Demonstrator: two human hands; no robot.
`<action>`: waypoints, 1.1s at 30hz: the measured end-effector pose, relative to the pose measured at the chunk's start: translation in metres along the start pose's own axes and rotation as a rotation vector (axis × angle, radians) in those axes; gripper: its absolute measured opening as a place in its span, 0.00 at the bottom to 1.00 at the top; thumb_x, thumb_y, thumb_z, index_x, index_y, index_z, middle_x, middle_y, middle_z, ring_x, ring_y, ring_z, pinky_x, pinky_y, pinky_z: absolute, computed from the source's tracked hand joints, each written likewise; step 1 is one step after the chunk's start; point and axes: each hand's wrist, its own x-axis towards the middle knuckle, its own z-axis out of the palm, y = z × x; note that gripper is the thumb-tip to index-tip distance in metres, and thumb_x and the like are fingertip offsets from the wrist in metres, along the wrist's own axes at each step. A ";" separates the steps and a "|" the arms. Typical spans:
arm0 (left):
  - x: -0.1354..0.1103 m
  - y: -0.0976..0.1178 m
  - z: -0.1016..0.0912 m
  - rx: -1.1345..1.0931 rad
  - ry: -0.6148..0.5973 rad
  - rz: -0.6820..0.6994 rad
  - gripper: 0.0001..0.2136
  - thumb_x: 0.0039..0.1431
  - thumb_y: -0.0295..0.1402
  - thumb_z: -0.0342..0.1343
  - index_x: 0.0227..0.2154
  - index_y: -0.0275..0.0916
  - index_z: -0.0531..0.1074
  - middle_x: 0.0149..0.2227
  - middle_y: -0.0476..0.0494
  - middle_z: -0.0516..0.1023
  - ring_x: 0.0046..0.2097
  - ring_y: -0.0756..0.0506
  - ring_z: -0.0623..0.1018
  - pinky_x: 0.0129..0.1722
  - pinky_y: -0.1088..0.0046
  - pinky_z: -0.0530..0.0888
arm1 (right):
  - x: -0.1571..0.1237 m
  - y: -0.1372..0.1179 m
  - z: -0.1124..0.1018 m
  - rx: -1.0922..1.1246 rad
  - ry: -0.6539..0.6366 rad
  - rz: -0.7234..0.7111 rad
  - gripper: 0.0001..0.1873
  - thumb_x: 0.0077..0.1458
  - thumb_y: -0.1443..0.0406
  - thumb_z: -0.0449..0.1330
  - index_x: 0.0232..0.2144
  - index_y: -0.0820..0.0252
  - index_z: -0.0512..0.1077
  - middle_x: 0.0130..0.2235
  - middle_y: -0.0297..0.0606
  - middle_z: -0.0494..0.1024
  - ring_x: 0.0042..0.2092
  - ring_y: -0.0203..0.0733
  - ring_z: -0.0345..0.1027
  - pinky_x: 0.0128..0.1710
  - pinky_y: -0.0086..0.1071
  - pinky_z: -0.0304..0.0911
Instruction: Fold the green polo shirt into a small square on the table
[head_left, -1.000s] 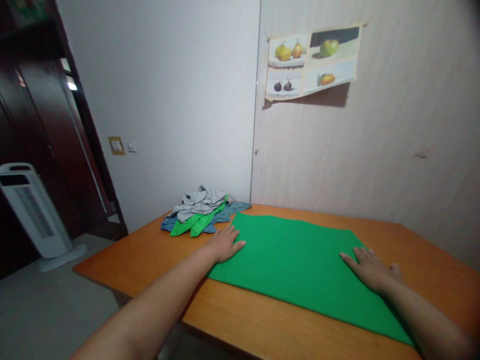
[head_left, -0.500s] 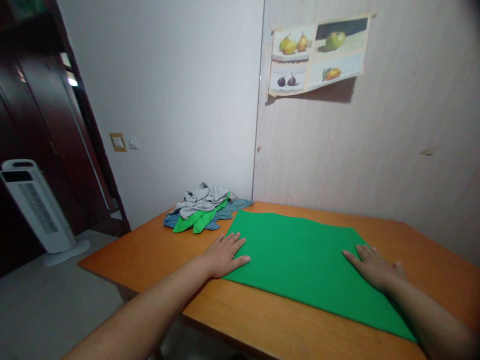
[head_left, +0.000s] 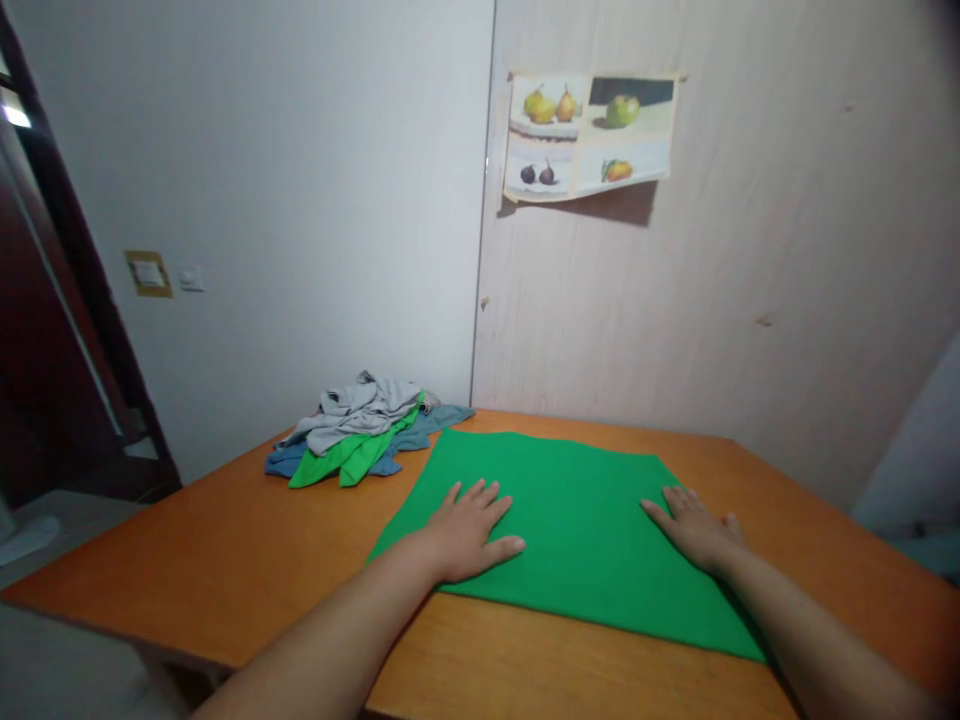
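A green piece of cloth [head_left: 577, 530], folded into a flat, roughly four-sided shape, lies spread on the orange-brown table [head_left: 315, 560]. My left hand [head_left: 472, 530] rests palm down on its left part, fingers spread and thumb pointing right. On the right edge of the cloth lies my right hand [head_left: 694, 530], also palm down with fingers apart. Neither hand grips anything. What sort of garment or fabric the green cloth is, I cannot tell.
A crumpled heap of clothes [head_left: 367, 415], grey, green and blue, sits at the table's back left against the wall. A fruit picture sheet [head_left: 589, 135] is taped to the wall panel. A dark doorway [head_left: 67, 300] stands at the far left.
My view has turned to the right, so the scene sits further left. My left hand has slid rightward over the cloth, from its left edge onto its surface. My right hand stays at the right edge.
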 end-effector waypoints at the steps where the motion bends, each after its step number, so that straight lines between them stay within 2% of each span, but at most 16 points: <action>1: -0.001 -0.002 0.003 -0.003 -0.007 -0.002 0.38 0.61 0.65 0.34 0.69 0.50 0.52 0.72 0.44 0.45 0.72 0.35 0.44 0.67 0.46 0.44 | -0.001 -0.001 -0.001 -0.001 -0.003 0.004 0.49 0.59 0.37 0.33 0.68 0.63 0.53 0.71 0.47 0.47 0.71 0.56 0.37 0.63 0.69 0.35; 6: -0.002 -0.010 0.010 -0.006 -0.004 0.015 0.39 0.60 0.65 0.36 0.69 0.51 0.50 0.72 0.46 0.44 0.72 0.35 0.43 0.67 0.46 0.43 | -0.004 -0.005 -0.004 0.006 0.004 0.012 0.49 0.59 0.37 0.33 0.68 0.63 0.52 0.71 0.48 0.48 0.71 0.58 0.38 0.63 0.69 0.35; 10: -0.002 -0.009 0.006 -0.019 -0.034 0.010 0.40 0.59 0.66 0.36 0.69 0.49 0.50 0.72 0.43 0.43 0.72 0.35 0.43 0.67 0.44 0.42 | -0.006 -0.007 -0.006 -0.013 -0.018 0.034 0.47 0.60 0.39 0.33 0.69 0.63 0.50 0.71 0.46 0.47 0.71 0.55 0.36 0.64 0.67 0.33; 15: -0.001 -0.009 0.006 -0.020 -0.017 0.020 0.40 0.60 0.65 0.36 0.69 0.48 0.51 0.72 0.41 0.43 0.71 0.34 0.43 0.66 0.43 0.42 | -0.012 -0.022 -0.022 -0.073 -0.031 0.062 0.43 0.63 0.42 0.35 0.69 0.63 0.51 0.71 0.47 0.47 0.71 0.54 0.35 0.65 0.65 0.30; 18: 0.000 -0.012 0.009 -0.014 -0.014 0.022 0.40 0.60 0.65 0.36 0.69 0.48 0.51 0.72 0.42 0.43 0.71 0.34 0.43 0.67 0.43 0.43 | -0.026 -0.053 -0.035 -0.093 -0.024 0.058 0.39 0.65 0.46 0.38 0.68 0.66 0.52 0.71 0.50 0.46 0.71 0.54 0.35 0.66 0.62 0.30; 20: 0.002 -0.015 0.011 -0.007 -0.008 0.028 0.40 0.60 0.65 0.36 0.69 0.48 0.51 0.72 0.42 0.43 0.71 0.34 0.43 0.66 0.43 0.43 | -0.043 -0.083 -0.040 -0.051 -0.036 -0.064 0.42 0.64 0.44 0.40 0.69 0.68 0.50 0.71 0.49 0.46 0.72 0.55 0.33 0.67 0.58 0.30; 23: 0.006 -0.019 0.016 0.009 0.013 0.036 0.39 0.60 0.65 0.37 0.69 0.49 0.51 0.71 0.43 0.44 0.71 0.34 0.44 0.66 0.43 0.44 | -0.077 -0.129 -0.039 0.075 -0.080 -0.270 0.45 0.63 0.40 0.37 0.69 0.65 0.49 0.71 0.47 0.45 0.72 0.52 0.31 0.68 0.54 0.29; 26: 0.010 -0.022 0.020 0.025 0.027 0.037 0.39 0.60 0.65 0.38 0.69 0.49 0.52 0.71 0.43 0.45 0.71 0.33 0.45 0.66 0.43 0.44 | -0.104 -0.154 -0.036 0.161 -0.096 -0.402 0.45 0.62 0.39 0.36 0.70 0.61 0.48 0.71 0.45 0.43 0.72 0.51 0.30 0.68 0.53 0.26; 29: 0.012 -0.025 0.023 0.033 0.043 0.039 0.39 0.60 0.64 0.39 0.68 0.49 0.53 0.71 0.43 0.46 0.71 0.33 0.46 0.66 0.43 0.44 | -0.114 -0.151 -0.037 0.183 -0.109 -0.381 0.46 0.62 0.38 0.36 0.70 0.61 0.48 0.72 0.46 0.42 0.72 0.51 0.29 0.68 0.54 0.25; 33: 0.013 -0.028 0.024 0.040 0.043 0.044 0.39 0.60 0.64 0.39 0.68 0.48 0.52 0.71 0.43 0.45 0.71 0.33 0.46 0.66 0.42 0.44 | -0.110 -0.116 -0.044 0.163 -0.145 -0.259 0.47 0.62 0.38 0.37 0.70 0.63 0.47 0.71 0.46 0.42 0.72 0.52 0.30 0.68 0.54 0.26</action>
